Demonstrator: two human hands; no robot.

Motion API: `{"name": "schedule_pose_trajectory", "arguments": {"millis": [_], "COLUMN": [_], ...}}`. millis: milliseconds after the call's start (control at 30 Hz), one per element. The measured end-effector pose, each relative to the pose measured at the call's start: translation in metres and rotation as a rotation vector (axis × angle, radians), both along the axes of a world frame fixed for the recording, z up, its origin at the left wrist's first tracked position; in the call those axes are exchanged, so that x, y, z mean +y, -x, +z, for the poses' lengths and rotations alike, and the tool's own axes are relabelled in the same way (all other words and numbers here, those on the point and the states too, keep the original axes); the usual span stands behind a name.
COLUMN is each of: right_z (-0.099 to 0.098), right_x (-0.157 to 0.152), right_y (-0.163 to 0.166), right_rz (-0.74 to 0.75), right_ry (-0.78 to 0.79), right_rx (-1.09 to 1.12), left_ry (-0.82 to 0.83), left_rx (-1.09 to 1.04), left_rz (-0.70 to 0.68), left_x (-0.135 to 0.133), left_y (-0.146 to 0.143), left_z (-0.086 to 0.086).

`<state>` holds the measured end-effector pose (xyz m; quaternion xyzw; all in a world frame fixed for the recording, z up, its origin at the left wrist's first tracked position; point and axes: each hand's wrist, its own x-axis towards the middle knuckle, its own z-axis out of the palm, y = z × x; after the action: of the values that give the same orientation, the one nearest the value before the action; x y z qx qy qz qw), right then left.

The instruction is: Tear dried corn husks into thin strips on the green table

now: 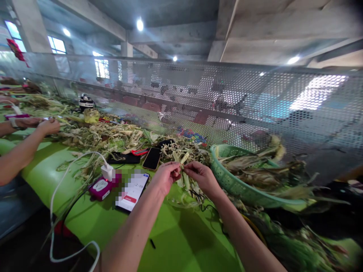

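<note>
My left hand [168, 174] and my right hand [202, 176] meet over the green tabletop [167, 230], fingers pinched close together. Between them is a small piece of pale corn husk [183, 156] with several strips fanning upward like petals. Both hands grip its base, though the fingertips hide exactly where. More husk strips [185, 183] hang or lie just below the fingers. Left of my left forearm lies a lit phone [135, 190], and beyond that hand is a dark-screened phone [152, 158].
A green plastic basket [241, 189] of corn husks stands at the right. A magenta power block [100, 189] with a white charger [107, 172] and cable sits left. Husk scraps [113, 136] line a perforated metal screen [184, 94]. Another person's hands [48, 126] work at far left.
</note>
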<state>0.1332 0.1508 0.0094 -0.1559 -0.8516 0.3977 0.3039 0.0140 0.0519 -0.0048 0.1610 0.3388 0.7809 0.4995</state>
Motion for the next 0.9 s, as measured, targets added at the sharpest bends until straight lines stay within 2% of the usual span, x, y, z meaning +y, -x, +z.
{"name": "schedule_pose_trajectory", "arguments": {"millis": [100, 167, 300, 367, 533, 733, 900], "right_z": [-0.002, -0.003, -0.001, 0.002, 0.003, -0.004, -0.007], "right_x": [0.000, 0.000, -0.003, -0.006, -0.007, -0.002, -0.001], "right_y": [0.001, 0.001, 0.001, 0.001, 0.001, 0.001, 0.004], "right_rz": [-0.015, -0.028, -0.003, -0.038, -0.166, -0.178, -0.213], "right_ry": [-0.013, 0.012, 0.256, 0.323, 0.298, 0.273, 0.255], "right_rx": [0.022, 0.027, 0.061, 0.115, 0.201, 0.217, 0.230], "left_ry": [-0.024, -0.034, 0.022, 0.044, 0.033, 0.013, -0.028], "left_rx": [-0.055, -0.009, 0.225, 0.334, 0.483, 0.587, 0.642], "left_rz": [-0.033, -0.021, 0.014, 0.001, -0.005, 0.026, -0.033], "left_x": [-0.002, -0.002, -0.003, -0.003, -0.001, 0.002, 0.000], "left_y": [0.000, 0.001, 0.000, -0.001, -0.006, -0.006, -0.008], "left_z": [0.003, 0.004, 0.004, 0.004, 0.001, -0.001, 0.002]}}
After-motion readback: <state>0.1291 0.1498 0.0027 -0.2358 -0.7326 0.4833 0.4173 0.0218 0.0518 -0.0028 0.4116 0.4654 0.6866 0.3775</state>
